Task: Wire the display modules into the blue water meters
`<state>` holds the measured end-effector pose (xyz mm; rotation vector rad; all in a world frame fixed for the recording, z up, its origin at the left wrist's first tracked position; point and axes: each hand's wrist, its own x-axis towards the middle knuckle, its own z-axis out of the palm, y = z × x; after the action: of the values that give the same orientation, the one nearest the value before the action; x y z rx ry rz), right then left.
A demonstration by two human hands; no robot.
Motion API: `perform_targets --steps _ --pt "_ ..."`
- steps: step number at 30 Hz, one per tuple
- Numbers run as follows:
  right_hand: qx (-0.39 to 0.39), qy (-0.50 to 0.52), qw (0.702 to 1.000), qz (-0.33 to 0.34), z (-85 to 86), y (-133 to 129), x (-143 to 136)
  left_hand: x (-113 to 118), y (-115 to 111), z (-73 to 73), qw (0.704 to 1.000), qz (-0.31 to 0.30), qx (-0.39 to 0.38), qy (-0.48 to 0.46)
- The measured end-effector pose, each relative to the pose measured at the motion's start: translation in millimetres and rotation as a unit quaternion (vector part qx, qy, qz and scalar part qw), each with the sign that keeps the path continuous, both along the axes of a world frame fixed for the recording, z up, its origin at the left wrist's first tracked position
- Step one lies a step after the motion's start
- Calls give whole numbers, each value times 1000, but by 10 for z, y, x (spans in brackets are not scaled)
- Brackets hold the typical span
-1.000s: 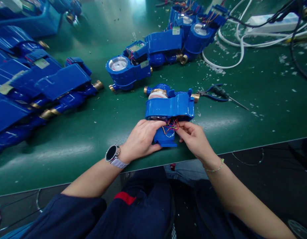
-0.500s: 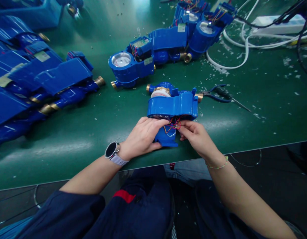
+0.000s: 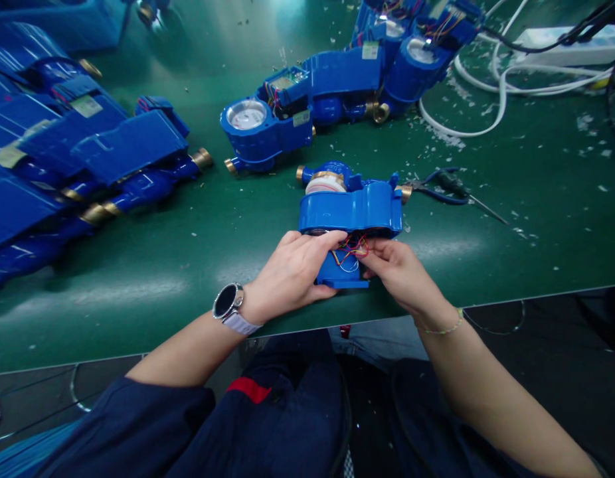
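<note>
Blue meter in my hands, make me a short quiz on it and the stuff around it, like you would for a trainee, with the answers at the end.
1. Multiple choice: what is on the wrist of the left hand? A) a bracelet B) a watch C) a glove

2. True or false: the pliers lie to the right of the meter that the hands are on.

3. Fill in the blank: the fingertips of the right hand are at the thin, coloured ____ under the meter's blue housing.

Key: 1. B; 2. True; 3. wires
</note>
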<state>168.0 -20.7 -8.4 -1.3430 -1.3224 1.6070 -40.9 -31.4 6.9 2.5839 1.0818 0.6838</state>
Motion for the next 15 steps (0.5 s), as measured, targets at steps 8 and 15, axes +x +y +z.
perform_targets --steps 8,15 --pt "-120 125 984 -29 59 -31 5 30 -2 10 999 11 14 29" --pt "-85 119 984 -105 -4 -88 -72 -16 -17 -65 999 32 31 14"
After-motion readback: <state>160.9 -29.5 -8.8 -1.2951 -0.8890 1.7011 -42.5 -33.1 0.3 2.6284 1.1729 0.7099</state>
